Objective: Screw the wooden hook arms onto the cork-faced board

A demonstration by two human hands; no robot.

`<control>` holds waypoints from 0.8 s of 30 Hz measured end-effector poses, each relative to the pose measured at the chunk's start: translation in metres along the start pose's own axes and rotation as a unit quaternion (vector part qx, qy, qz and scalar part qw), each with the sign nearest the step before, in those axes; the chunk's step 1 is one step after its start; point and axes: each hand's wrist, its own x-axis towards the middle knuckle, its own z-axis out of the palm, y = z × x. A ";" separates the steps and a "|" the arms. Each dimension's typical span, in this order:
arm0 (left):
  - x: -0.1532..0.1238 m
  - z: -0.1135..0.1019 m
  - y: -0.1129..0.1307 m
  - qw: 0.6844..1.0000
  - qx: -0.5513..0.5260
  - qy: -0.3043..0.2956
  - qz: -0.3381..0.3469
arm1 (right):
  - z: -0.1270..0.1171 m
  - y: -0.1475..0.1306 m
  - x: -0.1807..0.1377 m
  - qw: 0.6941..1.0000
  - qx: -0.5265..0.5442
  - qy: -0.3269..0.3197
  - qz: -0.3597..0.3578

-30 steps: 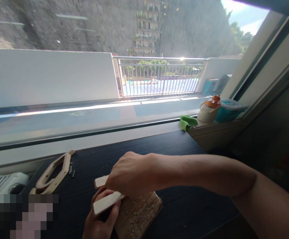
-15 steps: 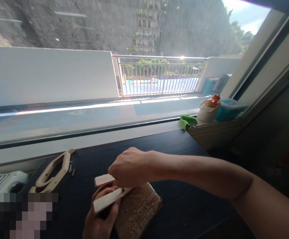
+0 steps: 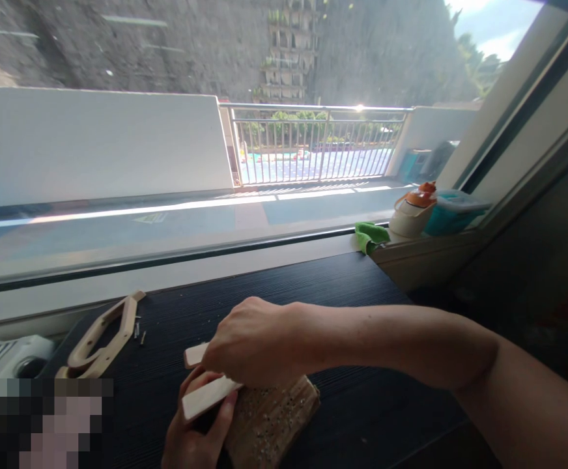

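Observation:
My left hand (image 3: 193, 433) grips a pale wooden piece (image 3: 206, 397) from below, with its fingers wrapped round the piece. A second pale bar (image 3: 193, 355) of the same piece pokes out behind it. My right hand (image 3: 255, 342) is closed over the top of the piece, and what its fingers pinch is hidden. Under both hands lies a brown wooden block (image 3: 269, 423) speckled with shavings, on the dark table (image 3: 274, 286).
A curved wooden handle-shaped part (image 3: 101, 339) and a few small screws (image 3: 140, 335) lie at the left. A white device (image 3: 5, 355) sits at the far left edge. On the sill at the right are a green cloth (image 3: 369, 236), an orange-lidded jug (image 3: 413, 212) and a teal container (image 3: 453, 212).
My right hand rose a little off the wooden piece half a second ago and has come back down onto it. My left hand kept its hold.

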 end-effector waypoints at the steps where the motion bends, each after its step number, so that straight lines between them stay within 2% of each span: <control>1: 0.002 -0.001 0.002 1.000 0.000 -0.002 0.021 | 0.002 0.002 0.001 1.000 -0.001 0.002 0.005; 5: 0.006 -0.001 0.005 0.998 -0.003 -0.021 0.063 | 0.006 0.011 0.004 0.999 0.006 0.018 0.043; 13: 0.003 0.000 -0.002 0.999 0.030 -0.023 0.035 | 0.010 0.007 0.007 0.997 -0.009 0.049 0.052; 18: 0.004 -0.001 0.001 0.999 0.025 -0.008 0.040 | 0.001 0.000 0.000 1.000 -0.030 0.007 0.004; 22: 0.002 0.000 0.001 0.999 0.030 0.009 0.013 | 0.000 -0.003 -0.001 0.999 -0.039 -0.023 0.010; 24: 0.002 0.000 0.001 1.000 0.019 0.001 0.021 | 0.002 -0.001 0.000 0.999 -0.036 -0.022 0.011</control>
